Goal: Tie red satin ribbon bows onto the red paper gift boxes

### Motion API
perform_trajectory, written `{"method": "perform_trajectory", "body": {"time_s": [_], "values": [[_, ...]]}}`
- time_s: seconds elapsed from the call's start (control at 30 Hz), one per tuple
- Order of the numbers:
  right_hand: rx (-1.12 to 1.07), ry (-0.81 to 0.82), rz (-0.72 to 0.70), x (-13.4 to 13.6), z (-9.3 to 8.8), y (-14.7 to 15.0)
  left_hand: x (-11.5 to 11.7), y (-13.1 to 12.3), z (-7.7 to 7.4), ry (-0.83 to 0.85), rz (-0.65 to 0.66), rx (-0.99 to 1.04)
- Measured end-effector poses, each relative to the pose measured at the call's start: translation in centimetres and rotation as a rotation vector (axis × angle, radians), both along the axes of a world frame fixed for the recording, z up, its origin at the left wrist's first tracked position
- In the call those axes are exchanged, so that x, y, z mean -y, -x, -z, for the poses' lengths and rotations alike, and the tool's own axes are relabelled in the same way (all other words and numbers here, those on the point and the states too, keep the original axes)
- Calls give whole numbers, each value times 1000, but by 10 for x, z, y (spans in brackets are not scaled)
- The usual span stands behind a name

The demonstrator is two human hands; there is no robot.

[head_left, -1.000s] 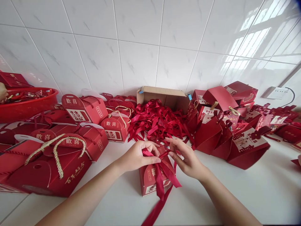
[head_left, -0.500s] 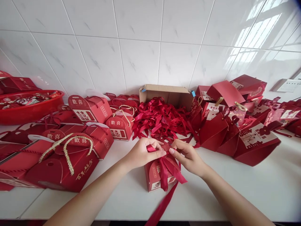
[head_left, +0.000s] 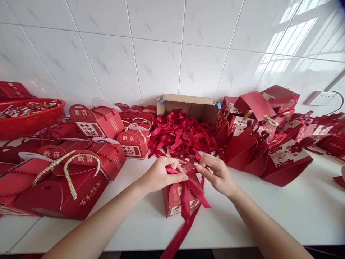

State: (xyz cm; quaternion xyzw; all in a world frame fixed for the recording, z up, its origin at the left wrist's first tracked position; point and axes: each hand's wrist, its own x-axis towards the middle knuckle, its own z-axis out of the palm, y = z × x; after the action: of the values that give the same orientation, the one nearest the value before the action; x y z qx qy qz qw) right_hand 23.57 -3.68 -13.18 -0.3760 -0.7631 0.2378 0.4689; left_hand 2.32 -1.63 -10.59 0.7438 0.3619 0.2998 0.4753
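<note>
A small red gift box (head_left: pixel 171 201) with gold lettering stands on the white table in front of me. Red satin ribbon (head_left: pixel 185 207) lies across its top, with loose ends hanging down the front and one long tail running over the table edge. My left hand (head_left: pixel 164 174) pinches the ribbon at the box's top left, thumb pressed over it. At the top right, my right hand (head_left: pixel 215 173) is closed in a pinch on the ribbon near the knot area. My fingers partly hide the top of the box.
Behind the box, a pile of red ribbons (head_left: pixel 183 133) spills from a cardboard box (head_left: pixel 190 99). Finished-looking red boxes (head_left: pixel 97 122) crowd the left, beside a red basin (head_left: pixel 29 118) of wrapped sweets. More red boxes (head_left: pixel 288 162) are stacked at right, near a wall socket (head_left: pixel 319 98).
The view has shifted slightly. My right hand has drawn a little away from my left hand at the top of the box, with both still pinching.
</note>
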Motion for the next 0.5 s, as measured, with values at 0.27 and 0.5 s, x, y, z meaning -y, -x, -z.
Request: {"method": "perform_trajectory", "body": {"time_s": [0.27, 0.5], "values": [[7, -12, -25, 1, -3, -3, 1, 3, 0, 43, 31, -22], [4, -1, -66, 2, -3, -1, -2, 13, -1, 94, 79, 13]]}}
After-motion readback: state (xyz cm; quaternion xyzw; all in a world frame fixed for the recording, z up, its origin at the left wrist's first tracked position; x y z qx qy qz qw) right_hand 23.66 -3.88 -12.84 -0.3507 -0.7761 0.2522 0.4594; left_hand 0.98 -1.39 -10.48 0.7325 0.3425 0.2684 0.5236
